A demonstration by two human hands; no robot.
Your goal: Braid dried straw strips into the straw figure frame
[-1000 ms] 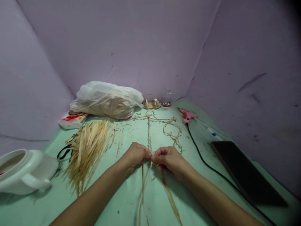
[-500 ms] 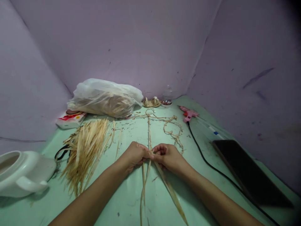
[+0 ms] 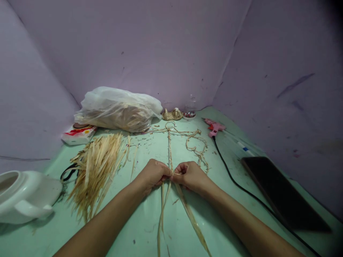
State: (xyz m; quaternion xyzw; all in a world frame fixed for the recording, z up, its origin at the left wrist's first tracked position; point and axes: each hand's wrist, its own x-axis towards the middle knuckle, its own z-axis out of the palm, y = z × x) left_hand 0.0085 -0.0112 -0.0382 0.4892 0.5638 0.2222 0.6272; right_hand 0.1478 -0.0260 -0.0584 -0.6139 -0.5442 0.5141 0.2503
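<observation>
A thin braided cord [image 3: 169, 148] of pale dried fibre runs straight away from me along the green table. At its near end my left hand [image 3: 157, 173] is closed, thumb and finger pinching the fibre strips. Just across from it, my right hand [image 3: 189, 175] pinches a strip at the same spot, the fingertips of both hands almost touching. Loose strips trail toward me below the hands: narrow strips [image 3: 162, 217] on the left and a wider flat strip [image 3: 191, 214] on the right. The exact crossing of the strips is partly hidden by my fingers.
Left lie a bundle of dried strips [image 3: 98, 171], a white ceramic vessel [image 3: 33, 194], a box [image 3: 79, 135] and a plastic bag [image 3: 118, 110]. Thin cord [image 3: 197, 151] curls beyond my right hand. A pink glue gun [image 3: 214, 126], its black cable [image 3: 233, 178] and a dark tablet-like slab [image 3: 281, 192] lie right.
Both hands stay pinched at the cord's near end, with only small finger movements. A strip now stretches between the fingertips. The whole view has shifted slightly.
</observation>
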